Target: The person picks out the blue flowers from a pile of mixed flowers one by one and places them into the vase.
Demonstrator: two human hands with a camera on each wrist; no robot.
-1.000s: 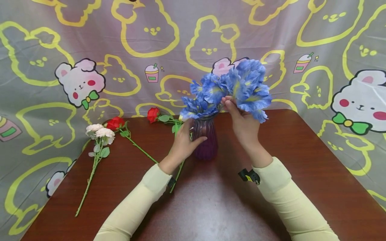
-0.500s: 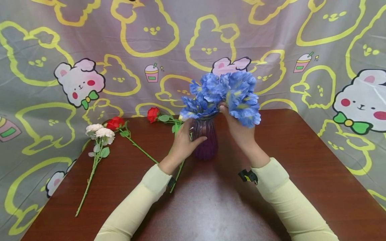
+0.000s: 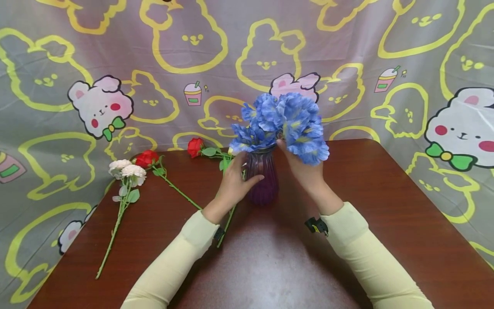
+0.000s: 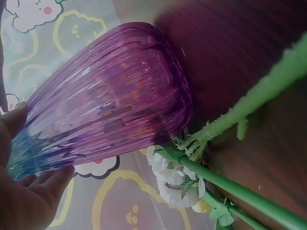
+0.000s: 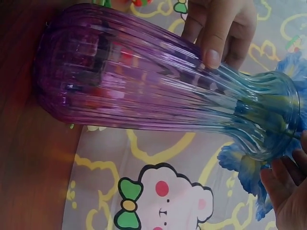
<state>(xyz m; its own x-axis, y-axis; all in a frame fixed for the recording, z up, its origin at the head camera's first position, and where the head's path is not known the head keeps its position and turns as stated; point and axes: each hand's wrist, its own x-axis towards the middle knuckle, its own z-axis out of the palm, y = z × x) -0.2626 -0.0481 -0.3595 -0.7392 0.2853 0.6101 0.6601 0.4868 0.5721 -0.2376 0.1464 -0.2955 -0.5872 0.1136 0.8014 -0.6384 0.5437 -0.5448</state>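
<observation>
A ribbed glass vase [image 3: 262, 180], purple below and bluish at the neck, stands upright on the table. My left hand [image 3: 233, 176] holds it from the left, thumb across the front, as the right wrist view also shows. Blue artificial irises [image 3: 252, 135] rise from its mouth. Beside the rim, my right hand [image 3: 306, 174] pinches another blue iris [image 3: 305, 128] just under its bloom; petals cover some of the fingers. In the right wrist view the right hand's fingers [image 5: 278, 182] lie close to the rim. How far this stem reaches into the vase is hard to tell.
On the brown table [image 3: 386, 240], a white flower stem [image 3: 122, 201] lies at the left with a red rose [image 3: 146, 159] next to it. Another red rose [image 3: 195, 147] lies behind my left hand. Green stems pass under the left forearm. A patterned curtain [image 3: 216, 56] surrounds the table.
My right hand has come down and left with the blue iris, bringing its bloom against the other blue flowers. The left hand and vase have stayed in place.
</observation>
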